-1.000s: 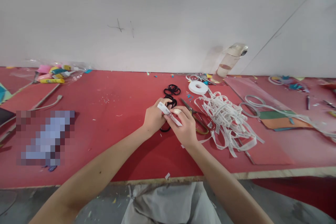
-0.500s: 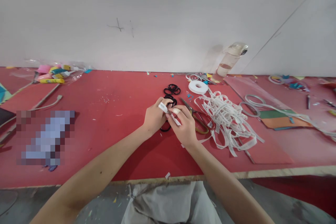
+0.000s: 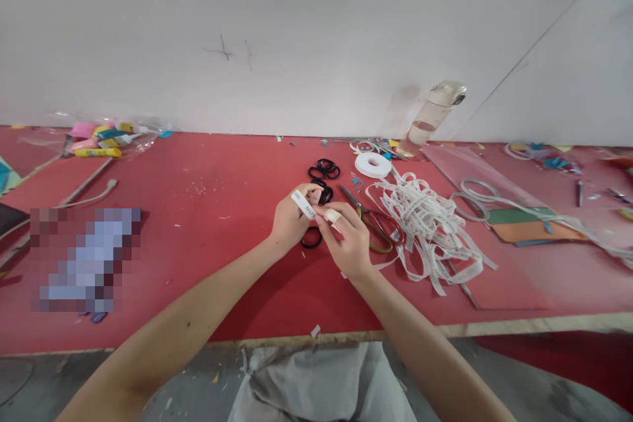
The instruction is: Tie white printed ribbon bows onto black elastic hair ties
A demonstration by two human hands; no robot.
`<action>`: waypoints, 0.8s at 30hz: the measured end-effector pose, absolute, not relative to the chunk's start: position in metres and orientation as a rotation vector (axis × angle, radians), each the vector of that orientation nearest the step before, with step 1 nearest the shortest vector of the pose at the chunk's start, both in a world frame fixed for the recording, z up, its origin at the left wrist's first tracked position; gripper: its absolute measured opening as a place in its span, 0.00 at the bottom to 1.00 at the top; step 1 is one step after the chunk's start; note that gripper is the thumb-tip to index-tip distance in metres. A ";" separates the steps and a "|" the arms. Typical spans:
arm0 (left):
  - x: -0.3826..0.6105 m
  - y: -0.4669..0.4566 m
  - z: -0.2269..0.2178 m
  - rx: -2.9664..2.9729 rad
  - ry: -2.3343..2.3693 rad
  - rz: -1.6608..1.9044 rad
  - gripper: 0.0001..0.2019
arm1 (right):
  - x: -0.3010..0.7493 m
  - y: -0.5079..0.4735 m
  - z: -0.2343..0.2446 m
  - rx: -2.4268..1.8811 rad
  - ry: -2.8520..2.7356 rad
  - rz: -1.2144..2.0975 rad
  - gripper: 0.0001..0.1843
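A short piece of white printed ribbon [image 3: 302,205] runs over the index-finger side of my left hand [image 3: 291,221]. The fingertips of my left hand are pinched on this ribbon. My right hand [image 3: 350,241] meets them, thumb and finger closed at the ribbon's other end. A pale strip [image 3: 333,215], like tape or a bandage, wraps one right finger. Just beyond the fingertips lie black hair ties [image 3: 324,169], and another black hair tie [image 3: 311,237] shows below my hands. Scissors [image 3: 370,219] with gold-and-red handles rest beside my right hand.
A tangled heap of printed white ribbon [image 3: 428,224] spreads right of the scissors. Behind it stand a white roll [image 3: 373,165] and a tilted-looking water bottle [image 3: 428,120]. Coloured sheets [image 3: 534,225] and a pale cable [image 3: 539,211] lie farther right. Bagged tubes [image 3: 106,135] sit back left.
More of the printed ribbon now shows across my left hand, its lettering turned upward. My right fingers have shifted slightly along it; the things on the table have not moved.
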State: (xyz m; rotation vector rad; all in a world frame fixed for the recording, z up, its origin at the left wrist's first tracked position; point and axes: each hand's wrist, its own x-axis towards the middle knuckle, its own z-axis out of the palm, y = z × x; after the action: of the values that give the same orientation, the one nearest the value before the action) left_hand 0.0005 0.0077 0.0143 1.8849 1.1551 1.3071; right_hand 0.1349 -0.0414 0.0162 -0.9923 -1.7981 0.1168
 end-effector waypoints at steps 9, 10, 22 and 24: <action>0.002 0.004 0.018 1.723 1.031 1.374 0.16 | 0.133 -0.044 0.019 -0.983 -1.720 0.184 0.06; 0.002 0.004 0.018 1.714 1.028 1.380 0.16 | 0.133 -0.044 0.020 -0.974 -1.718 0.193 0.06; 0.007 0.006 0.014 1.572 0.832 1.359 0.18 | 0.132 -0.042 0.020 -1.001 -1.735 0.386 0.05; 0.008 0.007 0.013 1.545 0.802 1.329 0.19 | 0.132 -0.041 0.021 -0.984 -1.740 0.410 0.04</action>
State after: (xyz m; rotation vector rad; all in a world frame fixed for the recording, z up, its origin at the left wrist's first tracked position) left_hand 0.0080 0.0069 0.0129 1.5452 0.8017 1.3287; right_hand 0.1315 -0.0414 0.0213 -0.9843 -1.7399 0.4095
